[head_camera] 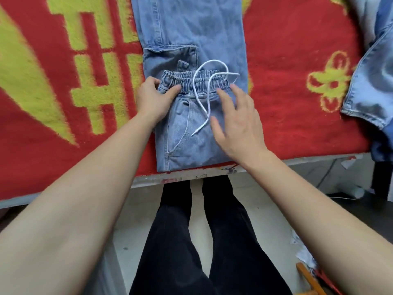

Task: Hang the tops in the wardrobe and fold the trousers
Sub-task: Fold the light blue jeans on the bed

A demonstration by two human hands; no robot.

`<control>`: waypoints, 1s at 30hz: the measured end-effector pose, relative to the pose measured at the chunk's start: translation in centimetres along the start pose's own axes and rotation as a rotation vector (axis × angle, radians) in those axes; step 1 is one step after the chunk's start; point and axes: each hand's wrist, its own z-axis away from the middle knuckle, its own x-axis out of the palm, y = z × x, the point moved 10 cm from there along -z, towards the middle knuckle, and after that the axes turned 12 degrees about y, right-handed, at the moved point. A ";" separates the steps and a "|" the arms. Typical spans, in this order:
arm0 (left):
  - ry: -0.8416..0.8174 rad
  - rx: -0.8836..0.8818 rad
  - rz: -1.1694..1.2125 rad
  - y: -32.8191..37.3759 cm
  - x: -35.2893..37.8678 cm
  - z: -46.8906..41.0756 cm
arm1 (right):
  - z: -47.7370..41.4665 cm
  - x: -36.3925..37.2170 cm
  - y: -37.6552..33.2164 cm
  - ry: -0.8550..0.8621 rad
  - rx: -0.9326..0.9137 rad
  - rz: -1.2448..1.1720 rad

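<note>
- Worktop [148, 180]: covered by a red and yellow blanket [287, 60]. Its near edge runs on the person's side of the waistband.
- Trousers [191, 28]: light blue denim, flat on the blanket. The long axis runs straight away from the person, beyond the waistband and out of the top of the view. The top portion is turned over onto the legs, leaving a folded edge at the near side.
- Second denim garment [370, 81]: well to the right of the waistband, at the blanket's right margin, untouched by either hand.
- Right hand [238, 122]: just right of and nearer than the waistband. The fingers are spread and straight over the denim and hold nothing. The hand is blurred, so contact with the cloth cannot be confirmed.
- Left hand [153, 99]: at the waistband's left end. The thumb lies on top and the fingers curl round the edge, pinching the cloth.
- Waistband [187, 81]: elasticated, lying crosswise to the long axis. Both hands flank it, with the left hand nearer. In my judgement, the next fold carries this end forward along the long axis, which needs the right end gripped as well.
- Drawstring [200, 101]: white, looped above the waistband, with loose ends trailing toward the right hand. It is likely to slip out of the fold unless tucked in.
</note>
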 end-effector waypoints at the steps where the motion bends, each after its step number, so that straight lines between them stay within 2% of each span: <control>1: 0.020 0.005 -0.011 0.2 0.1 0.1 | 0.7 1.0 -0.3 -0.060 -0.084 0.032; 4: 0.065 0.013 -0.074 0.6 0.4 0.3 | 2.3 6.7 2.4 -0.440 -0.139 0.228; 6: 0.099 0.033 -0.138 1.4 0.2 0.5 | 2.4 9.1 3.9 -0.537 -0.128 0.237; 8: 0.194 0.160 -0.242 3.2 -0.9 1.6 | 2.6 9.6 3.8 -0.528 -0.142 0.186; 9: 0.264 0.284 -0.283 4.5 -1.8 2.8 | 2.8 9.0 3.5 -0.480 -0.155 0.165; 11: 0.385 0.568 -0.255 6.9 -3.6 6.6 | 3.4 6.7 3.0 -0.306 -0.195 0.126; 12: 0.395 0.681 -0.210 7.3 -4.0 8.9 | 4.1 5.5 2.7 -0.230 -0.222 0.110; 14: 0.261 0.829 -0.204 6.5 -3.1 12.9 | 6.1 4.4 2.2 -0.178 -0.295 0.121; 16: 0.009 0.895 -0.405 3.8 -0.5 15.7 | 8.6 5.0 2.1 -0.256 -0.362 0.197; 19: -0.236 0.877 -0.737 -1.3 2.3 16.6 | 9.9 6.8 3.6 -0.361 -0.374 0.366; 22: -0.243 0.798 -0.867 -2.7 3.5 15.4 | 8.1 7.8 5.4 -0.379 -0.266 0.422; 24: -0.246 0.757 -0.863 -2.2 4.2 15.1 | 7.6 8.5 5.6 -0.435 -0.244 0.409; 27: -0.340 0.718 -0.790 -1.6 4.1 15.8 | 7.6 8.1 5.3 -0.520 -0.248 0.351; 30: -0.462 0.517 -0.566 -0.8 1.7 15.5 | 7.0 5.1 4.6 -0.572 -0.206 0.253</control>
